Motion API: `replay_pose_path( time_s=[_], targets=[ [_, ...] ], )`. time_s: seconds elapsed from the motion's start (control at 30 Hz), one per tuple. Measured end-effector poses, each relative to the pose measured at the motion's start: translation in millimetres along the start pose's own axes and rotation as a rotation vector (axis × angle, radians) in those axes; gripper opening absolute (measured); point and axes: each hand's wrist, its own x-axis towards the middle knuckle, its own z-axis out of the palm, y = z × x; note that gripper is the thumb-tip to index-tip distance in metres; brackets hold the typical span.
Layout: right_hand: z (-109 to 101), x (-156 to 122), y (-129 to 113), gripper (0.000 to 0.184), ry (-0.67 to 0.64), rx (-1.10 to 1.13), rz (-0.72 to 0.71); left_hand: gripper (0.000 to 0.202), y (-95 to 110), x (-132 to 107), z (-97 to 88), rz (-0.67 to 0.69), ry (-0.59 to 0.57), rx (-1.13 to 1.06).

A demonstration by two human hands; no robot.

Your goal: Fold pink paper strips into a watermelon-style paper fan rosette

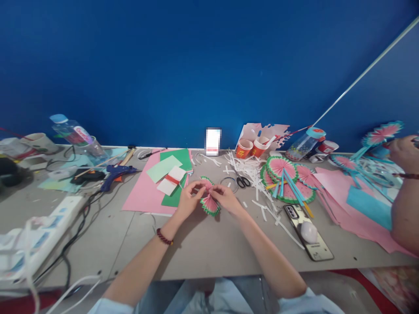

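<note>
Both my hands meet over a pleated paper fan (209, 205), pink with a green and white zigzag edge, held above the table. My left hand (190, 198) pinches it near its gathered middle. The fingertips of my right hand (225, 198) close on the same middle from the other side. The folds spread out above and below the fingers. Just left of my left hand lies a white packet with a red band (171, 180), on green and pink paper sheets (140, 192). Black-handled scissors (243, 181) rest beyond my right hand.
Finished pleated fans (282, 170) and white paper strips (252, 168) lie to the right, near a phone (319, 244). Red paper cups (244, 149) stand at the back. A blue glue gun (114, 172) and power strip (62, 226) are left. A co-worker's hand (406, 152) is at far right.
</note>
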Motion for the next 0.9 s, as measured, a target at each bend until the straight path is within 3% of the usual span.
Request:
replay_pose_path(
  time_s=[0.13, 0.27, 0.5, 0.9],
  targets=[
    [0, 1, -3, 0.032, -0.026, 0.141, 0.098, 0.016, -3, 1, 0.1, 0.088, -0.029, 0.135],
    [0, 1, -7, 0.037, -0.039, 0.217, 0.165, 0.017, -9, 1, 0.5, 0.076, -0.044, 0.161],
    [0, 1, -6, 0.037, 0.003, 0.207, 0.162, 0.015, -4, 1, 0.1, 0.170, -0.084, 0.238],
    [1, 1, -6, 0.039, 0.016, 0.210, 0.181, 0.017, -16, 0, 2.4, 0.187, -0.060, 0.183]
  ],
)
